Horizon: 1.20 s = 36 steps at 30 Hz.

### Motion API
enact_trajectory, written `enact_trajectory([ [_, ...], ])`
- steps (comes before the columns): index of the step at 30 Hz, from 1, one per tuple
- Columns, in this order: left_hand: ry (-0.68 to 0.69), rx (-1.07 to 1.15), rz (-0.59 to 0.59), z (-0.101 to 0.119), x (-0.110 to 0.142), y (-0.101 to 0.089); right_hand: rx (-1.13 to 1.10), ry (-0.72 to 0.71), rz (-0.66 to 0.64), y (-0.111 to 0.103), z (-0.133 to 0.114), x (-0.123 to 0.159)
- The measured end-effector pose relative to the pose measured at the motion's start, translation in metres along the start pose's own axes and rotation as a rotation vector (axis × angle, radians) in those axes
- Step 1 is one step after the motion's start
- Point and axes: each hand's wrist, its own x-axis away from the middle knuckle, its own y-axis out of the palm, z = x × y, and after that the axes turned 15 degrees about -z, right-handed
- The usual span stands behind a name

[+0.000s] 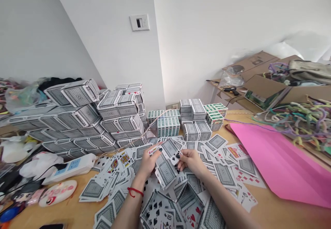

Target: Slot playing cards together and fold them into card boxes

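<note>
Over the middle of a wooden table point(71, 213), a small group of playing cards point(169, 147) is held between two bare hands. At its left edge the group is gripped by the left hand point(148, 163), the thumb laid on the upper side and the other fingers largely hidden behind. At the right edge, a spade card point(174, 158) is pinched by the right hand point(190, 160), its thumb and fingertips closed onto the card. The group is thus placed directly between both sets of fingers, patterned backs mostly shown. Just below, between the forearms, open cells of folded cards point(189, 197) are seen. Loose cards point(223, 174) are scattered around, and card blocks point(79, 94) are stacked farther left.
</note>
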Motion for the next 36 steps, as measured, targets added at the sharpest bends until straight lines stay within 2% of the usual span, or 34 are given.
enact_trajectory([
  [8,0.056,-0.229,-0.012,0.0,0.001,-0.002,-0.006,-0.02,0.048,0.003,0.001,0.002],
  [14,0.016,-0.289,-0.051,-0.002,0.001,-0.005,-0.002,-0.029,0.011,0.001,-0.002,0.004],
  [21,-0.004,-0.181,-0.022,-0.008,-0.004,-0.011,-0.049,-0.06,-0.051,-0.003,-0.005,0.004],
  [28,-0.034,-0.098,-0.127,-0.003,0.001,-0.002,-0.059,-0.061,-0.065,0.001,-0.004,0.003],
  [33,-0.028,0.063,-0.047,-0.001,0.001,0.006,-0.168,-0.114,-0.139,0.0,-0.008,0.005],
  [36,-0.029,0.161,-0.055,0.001,0.001,0.008,-0.213,-0.112,-0.211,0.001,-0.014,0.007],
])
